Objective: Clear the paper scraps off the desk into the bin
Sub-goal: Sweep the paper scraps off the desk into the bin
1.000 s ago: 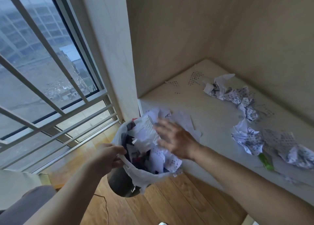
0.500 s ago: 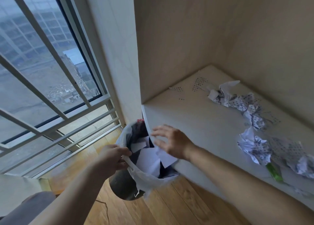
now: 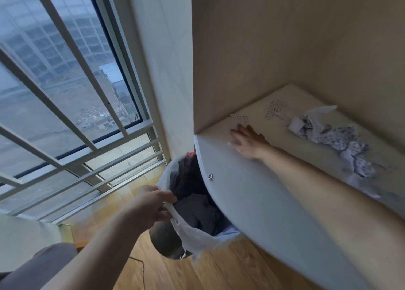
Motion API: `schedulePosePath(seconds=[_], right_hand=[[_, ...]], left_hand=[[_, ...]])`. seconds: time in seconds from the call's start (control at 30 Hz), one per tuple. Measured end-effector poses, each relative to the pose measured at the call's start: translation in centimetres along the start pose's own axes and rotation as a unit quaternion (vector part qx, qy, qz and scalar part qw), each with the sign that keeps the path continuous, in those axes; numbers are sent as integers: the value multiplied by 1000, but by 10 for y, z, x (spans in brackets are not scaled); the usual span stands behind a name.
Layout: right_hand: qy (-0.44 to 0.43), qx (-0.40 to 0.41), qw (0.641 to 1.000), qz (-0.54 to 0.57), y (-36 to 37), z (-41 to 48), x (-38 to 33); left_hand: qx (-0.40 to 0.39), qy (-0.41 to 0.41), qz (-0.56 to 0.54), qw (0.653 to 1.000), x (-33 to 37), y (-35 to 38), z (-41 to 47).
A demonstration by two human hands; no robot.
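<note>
My left hand (image 3: 151,204) grips the white liner at the near rim of the bin (image 3: 175,243), held below the desk's left edge. Dark and white scraps fill the bin. My right hand (image 3: 248,141) lies flat and open on the desk (image 3: 252,193), fingers spread, pointing at a small printed scrap (image 3: 240,117) near the back left corner. A second flat scrap (image 3: 275,110) lies further back. Crumpled printed paper (image 3: 324,132) trails along the right side of the desk towards the front.
A window with white bars (image 3: 65,105) stands at the left, over a wooden floor (image 3: 197,272). Beige walls (image 3: 274,37) close the desk in at the left and back. A grey cushion (image 3: 32,261) sits at the lower left.
The papers swept at the desk edge have dropped into the bin. My right hand has moved from above the bin back onto the desk, towards the far left corner. My left hand keeps its hold.
</note>
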State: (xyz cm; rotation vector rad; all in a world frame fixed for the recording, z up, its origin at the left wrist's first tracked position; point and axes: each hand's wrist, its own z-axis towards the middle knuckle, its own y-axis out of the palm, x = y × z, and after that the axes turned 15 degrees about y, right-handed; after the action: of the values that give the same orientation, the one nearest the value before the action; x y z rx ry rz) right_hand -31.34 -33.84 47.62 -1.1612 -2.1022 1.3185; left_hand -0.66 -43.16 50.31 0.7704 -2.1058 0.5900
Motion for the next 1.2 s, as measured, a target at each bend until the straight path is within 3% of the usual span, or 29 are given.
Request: schedulePosePath(seconds=[0.23,0.33,0.43,0.53,0.6,0.67,0.77,0.93,1.2], right_hand=[[-221,-48,969,-100,52,-131,-18],[-292,-78,950,-80,45,-163,-16],[-187,41,981,-25,8,-131,8],[59,218,974,1,-40,-66,62],[210,206,953,66,-68,-36,110],[281,141,942,115,-82,-14,154],[245,69,955,152,-79,9,182],[154,91,977,114,-61,21,147],[14,44,998,32,-42,19,79]], left_hand=[[5,8,17,1000,0,-4,-8],[1,8,21,1000,-1,-4,-9],[-1,8,24,1000,-2,-2,-7],[0,3,23,1000,-4,3,-5],[-8,-2,21,1000,-4,6,-4],[-11,-9,19,1000,-5,8,-2],[-20,-21,5,1000,-1,13,2],[-30,-12,10,999,6,12,6],[-1,1,13,1000,10,8,8]])
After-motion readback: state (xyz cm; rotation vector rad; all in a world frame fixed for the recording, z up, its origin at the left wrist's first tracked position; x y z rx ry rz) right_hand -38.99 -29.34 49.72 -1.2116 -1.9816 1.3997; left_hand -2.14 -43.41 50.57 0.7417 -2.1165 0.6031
